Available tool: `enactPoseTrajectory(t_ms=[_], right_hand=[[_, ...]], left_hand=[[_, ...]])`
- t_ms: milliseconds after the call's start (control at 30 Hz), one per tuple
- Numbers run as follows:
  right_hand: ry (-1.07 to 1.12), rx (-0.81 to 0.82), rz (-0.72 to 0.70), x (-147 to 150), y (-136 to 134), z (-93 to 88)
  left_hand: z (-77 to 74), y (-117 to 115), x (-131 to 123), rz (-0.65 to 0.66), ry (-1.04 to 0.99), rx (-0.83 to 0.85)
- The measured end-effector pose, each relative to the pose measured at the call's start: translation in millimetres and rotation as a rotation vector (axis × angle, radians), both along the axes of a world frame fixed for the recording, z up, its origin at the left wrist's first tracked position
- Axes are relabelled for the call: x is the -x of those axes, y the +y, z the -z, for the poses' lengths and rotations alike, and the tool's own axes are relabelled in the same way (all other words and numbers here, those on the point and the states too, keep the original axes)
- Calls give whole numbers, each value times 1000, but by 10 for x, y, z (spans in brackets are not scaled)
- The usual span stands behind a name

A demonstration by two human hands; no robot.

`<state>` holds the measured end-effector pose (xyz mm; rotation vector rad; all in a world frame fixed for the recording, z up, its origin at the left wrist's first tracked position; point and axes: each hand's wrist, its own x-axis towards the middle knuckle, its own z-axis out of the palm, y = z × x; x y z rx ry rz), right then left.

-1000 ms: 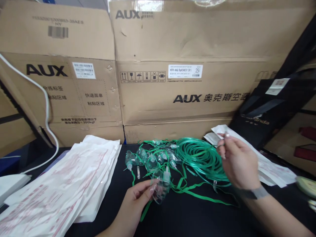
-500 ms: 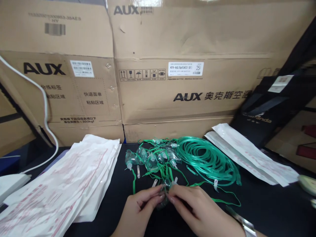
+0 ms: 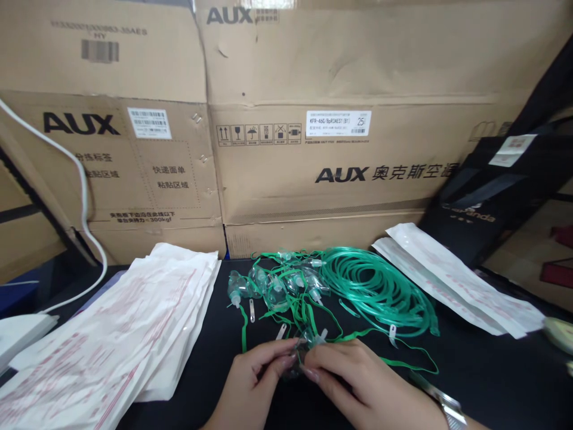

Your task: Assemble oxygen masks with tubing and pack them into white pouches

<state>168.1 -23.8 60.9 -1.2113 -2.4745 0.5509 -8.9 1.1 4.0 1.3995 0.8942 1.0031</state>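
Note:
Between my two hands is a clear green oxygen mask (image 3: 306, 341), mostly covered by my fingers. My left hand (image 3: 259, 373) pinches its left side between thumb and fingers. On the other side, my right hand (image 3: 347, 373) grips it near the white connector, and a watch shows on that wrist. A green elastic strap (image 3: 407, 363) trails off to the right of my right hand, close to a small metal strip (image 3: 393, 335). Just beyond my hands lies a cluster of similar masks (image 3: 274, 291) with tangled green straps. More metal strips (image 3: 252, 310) rest in front of them.
Coiled green tubing (image 3: 376, 289) lies right of the masks. White printed pouches are stacked at left (image 3: 134, 322), with more pouches (image 3: 461, 286) at right. Large cardboard boxes (image 3: 268, 197) stand behind the black table, beside a black bag (image 3: 474, 197). A white cable (image 3: 85, 203) hangs at left.
The fingers of my right hand have shifted slightly on the mask, and its white connector has tilted a little to the right. Both hands still hold it in nearly the same place.

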Motion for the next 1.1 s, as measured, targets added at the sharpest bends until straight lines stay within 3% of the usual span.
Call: enactPoseTrajectory(t_ms=[533,1100], right_hand=[[-34,-24,116,-6,2,38],[21,-59,84,-20,-22,33]], left_hand=[[4,-4,5,17,1,-55],[5,3,5,9,3,-28]])
